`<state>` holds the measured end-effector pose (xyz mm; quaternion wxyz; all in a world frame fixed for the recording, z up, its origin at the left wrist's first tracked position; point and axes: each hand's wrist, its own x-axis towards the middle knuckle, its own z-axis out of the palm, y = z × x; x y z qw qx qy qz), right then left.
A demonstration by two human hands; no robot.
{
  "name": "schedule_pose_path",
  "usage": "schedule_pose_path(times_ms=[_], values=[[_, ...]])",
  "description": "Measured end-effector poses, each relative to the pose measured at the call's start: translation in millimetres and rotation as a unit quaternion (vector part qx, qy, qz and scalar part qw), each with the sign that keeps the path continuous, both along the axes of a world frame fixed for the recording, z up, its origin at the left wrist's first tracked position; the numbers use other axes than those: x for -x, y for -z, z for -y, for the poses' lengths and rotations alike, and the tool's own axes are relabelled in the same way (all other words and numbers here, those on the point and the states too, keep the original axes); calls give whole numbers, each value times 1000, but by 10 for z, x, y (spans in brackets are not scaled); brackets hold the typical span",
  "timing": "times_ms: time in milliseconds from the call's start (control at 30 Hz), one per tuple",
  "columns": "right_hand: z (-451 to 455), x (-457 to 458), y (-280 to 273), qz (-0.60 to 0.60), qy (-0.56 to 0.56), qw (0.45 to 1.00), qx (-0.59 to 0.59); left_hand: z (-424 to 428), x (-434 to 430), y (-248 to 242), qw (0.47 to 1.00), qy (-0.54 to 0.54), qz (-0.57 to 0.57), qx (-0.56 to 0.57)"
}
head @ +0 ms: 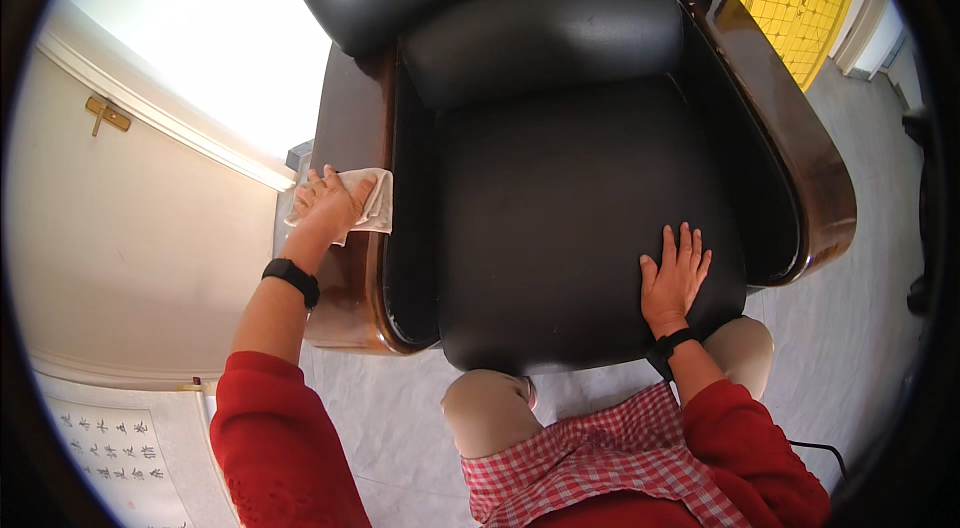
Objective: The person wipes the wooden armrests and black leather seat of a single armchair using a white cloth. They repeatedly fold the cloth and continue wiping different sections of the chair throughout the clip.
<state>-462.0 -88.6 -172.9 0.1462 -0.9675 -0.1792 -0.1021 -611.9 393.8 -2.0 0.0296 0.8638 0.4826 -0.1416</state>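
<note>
Before me stands a black leather armchair (555,175) with dark, glossy wooden armrests. My left hand (330,202) lies on a folded beige cloth (379,205), pressing it against the top of the left armrest (352,108). Part of the cloth hangs over the armrest's outer side. My right hand (675,277) rests palm down on the black seat cushion (540,243) near its front right corner, fingers spread and holding nothing. The right armrest (787,123) stands apart from that hand.
A cream door (135,228) with a brass handle (109,114) is at the left. Below it hangs a paper scroll (112,445) bearing writing. A yellow game board (799,7) with a red edge leans behind the right armrest. The floor (862,333) is pale grey; a black cable (825,447) shows at lower right.
</note>
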Motion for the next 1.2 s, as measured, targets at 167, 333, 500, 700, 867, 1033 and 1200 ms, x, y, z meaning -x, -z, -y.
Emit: schedule_pose_path(times_ms=[167,333,500,700,867,1033,1200], values=[[3,-7,-6,-4,-8,1000,-7,-169,-320,39,1000,-28,4,-13],[10,-13,4,-2,-16,1000,-4,-349,-488,73,999,-21,6,-24],[5,-5,-20,-5,-21,1000,-6,-683,-669,226,999,-29,29,-35],[-1,-27,-29,-13,-23,1000,8,-1174,-901,370,995,5,33,-90],[-10,-33,-49,-37,-26,999,24,-1716,-1197,539,993,7,59,-102],[-32,-33,-81,-41,-24,998,28,-2292,-1596,656,986,37,76,-145],[-23,-22,-76,-45,-22,998,46,-2396,-1967,566,988,12,113,-106]])
